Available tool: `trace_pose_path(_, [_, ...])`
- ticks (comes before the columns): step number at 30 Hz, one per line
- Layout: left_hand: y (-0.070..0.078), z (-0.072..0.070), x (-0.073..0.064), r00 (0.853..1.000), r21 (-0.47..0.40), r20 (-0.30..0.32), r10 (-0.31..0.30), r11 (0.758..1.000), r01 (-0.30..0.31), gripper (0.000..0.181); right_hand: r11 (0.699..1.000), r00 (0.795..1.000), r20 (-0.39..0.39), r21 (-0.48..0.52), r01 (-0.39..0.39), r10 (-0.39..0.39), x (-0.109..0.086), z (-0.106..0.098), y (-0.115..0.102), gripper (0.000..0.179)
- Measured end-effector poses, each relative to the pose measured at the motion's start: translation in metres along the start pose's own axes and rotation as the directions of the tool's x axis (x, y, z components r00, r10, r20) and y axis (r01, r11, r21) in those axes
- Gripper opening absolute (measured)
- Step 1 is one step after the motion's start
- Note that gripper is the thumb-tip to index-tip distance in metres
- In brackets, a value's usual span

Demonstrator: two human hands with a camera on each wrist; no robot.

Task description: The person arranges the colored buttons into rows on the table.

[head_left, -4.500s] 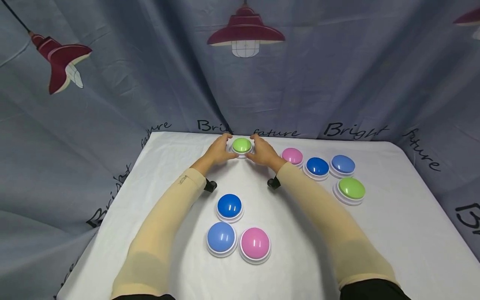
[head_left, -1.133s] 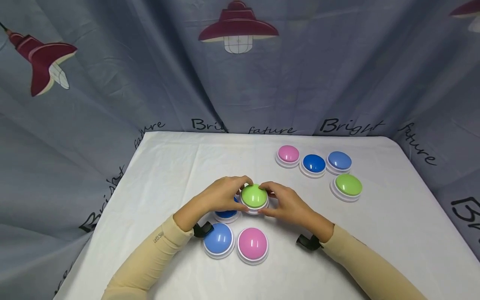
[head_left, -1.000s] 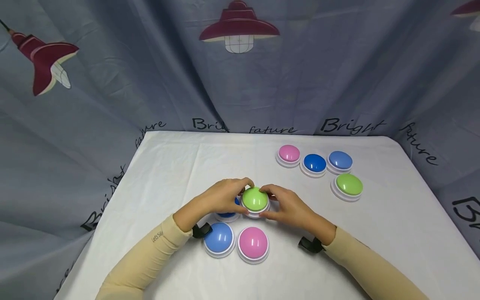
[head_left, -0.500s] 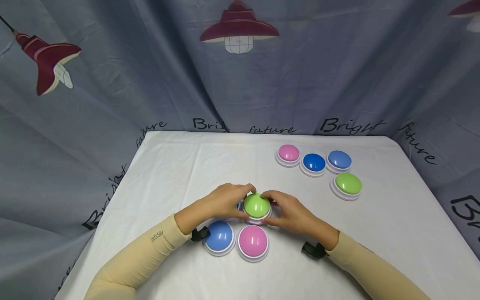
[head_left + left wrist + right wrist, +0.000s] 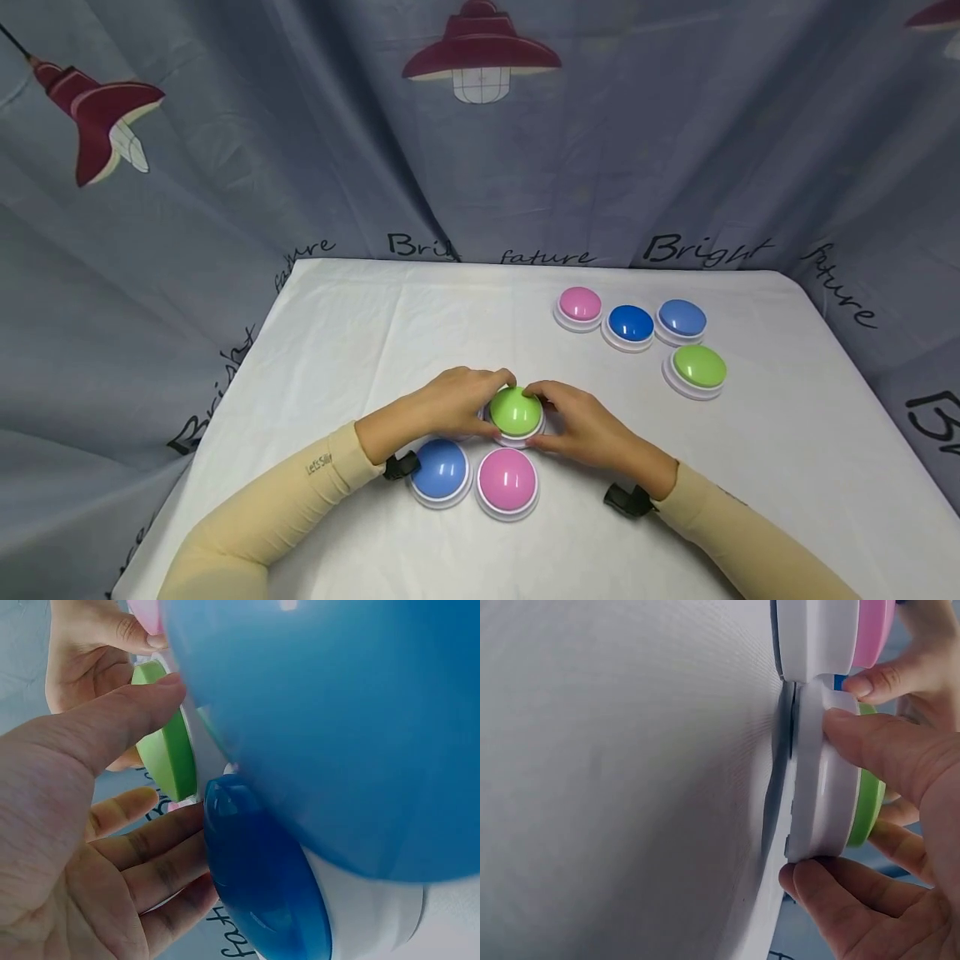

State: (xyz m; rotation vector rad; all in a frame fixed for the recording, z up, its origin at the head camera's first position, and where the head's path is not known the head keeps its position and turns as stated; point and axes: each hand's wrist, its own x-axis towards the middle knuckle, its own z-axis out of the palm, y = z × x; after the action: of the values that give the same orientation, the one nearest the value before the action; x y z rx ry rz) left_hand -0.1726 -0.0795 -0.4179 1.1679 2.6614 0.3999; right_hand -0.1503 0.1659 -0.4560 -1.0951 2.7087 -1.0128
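The place looked like a makeshift booth: grey cloth (image 5: 300,150) printed with red lamps (image 5: 482,54) hung behind and beside a white-covered table (image 5: 345,333).

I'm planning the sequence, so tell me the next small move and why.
Probably ease the green button down flat onto the white cloth: the left hand and right hand hold it beside the nearer pink button, and the right wrist view shows what looks like a dark gap under its base.
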Motion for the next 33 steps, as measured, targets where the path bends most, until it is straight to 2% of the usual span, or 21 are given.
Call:
trace_pose_path(8, [-0.0012, 0.0014, 0.0008, 1.0, 0.017, 0.012, 0.007, 1.0, -0.008, 0.065, 0.999, 0.999, -0.006, -0.019, 0.034, -0.034, 0.0007, 0.0017, 0.0011, 0.065])
trace_pose_path(23, [-0.0057, 0.0043, 0.001, 1.0, 0.03, 0.023, 0.0, 1.0, -0.001, 0.063, 0.999, 1.0, 0.015, -0.033, 0.002, -0.002, 0.0027, 0.004, 0.0011, 0.064])
trace_pose_path(33, [-0.0048, -0.0037, 0.0044, 0.995, 0.018, 0.098, -0.01, 1.0, 0.008, 0.07, 0.999, 0.997, 0.07, -0.046, -0.008, 0.011, 0.0014, -0.0002, 0.0026, 0.065])
